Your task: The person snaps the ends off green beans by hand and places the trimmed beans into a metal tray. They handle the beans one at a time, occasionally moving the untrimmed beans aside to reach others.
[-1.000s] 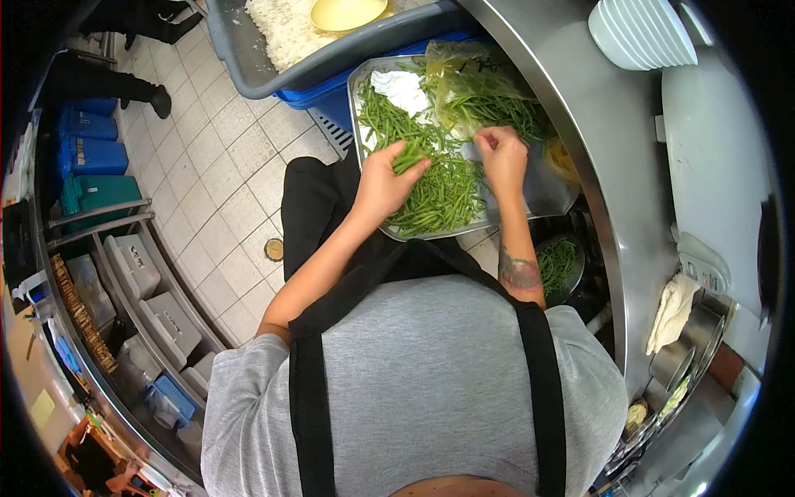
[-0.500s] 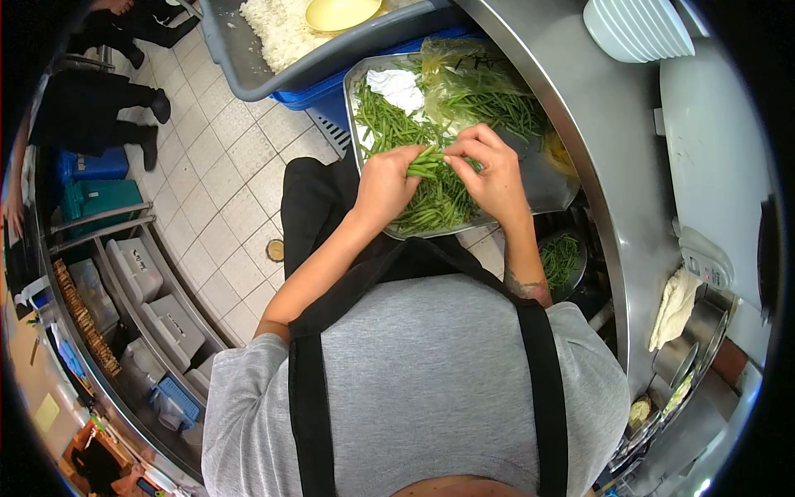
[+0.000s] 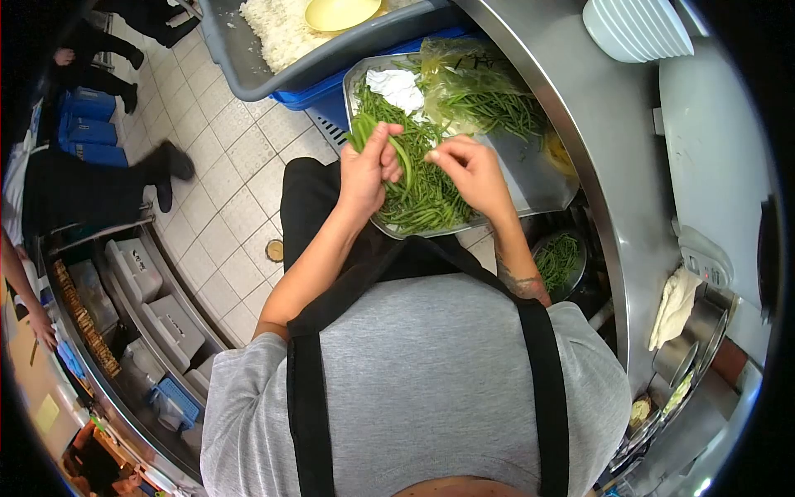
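Note:
My left hand (image 3: 366, 172) is wrapped round a bunch of green beans (image 3: 362, 132), whose ends stick out above the fist. To its right, my right hand (image 3: 474, 170) has thumb and fingertips pinched together; whatever they hold, if anything, is too small to name. Both hands are over a metal tray (image 3: 517, 178) on my lap, apart from each other. Loose green beans (image 3: 426, 199) are heaped in the tray. A crumpled white paper (image 3: 396, 89) and a clear yellowish bag (image 3: 451, 66) with more beans lie toward its far side.
Beyond the tray stands a grey tub (image 3: 240, 70) of rice with a yellow bowl. A steel counter (image 3: 571, 66) curves along the right, with stacked white bowls (image 3: 638, 29). A pan of beans (image 3: 559, 261) sits below it. People in dark clothes stand at the left.
My left hand has moved left with the beans and turned upward. My right hand has come away from the bunch, slightly left and down. At the left, a person's legs have shifted.

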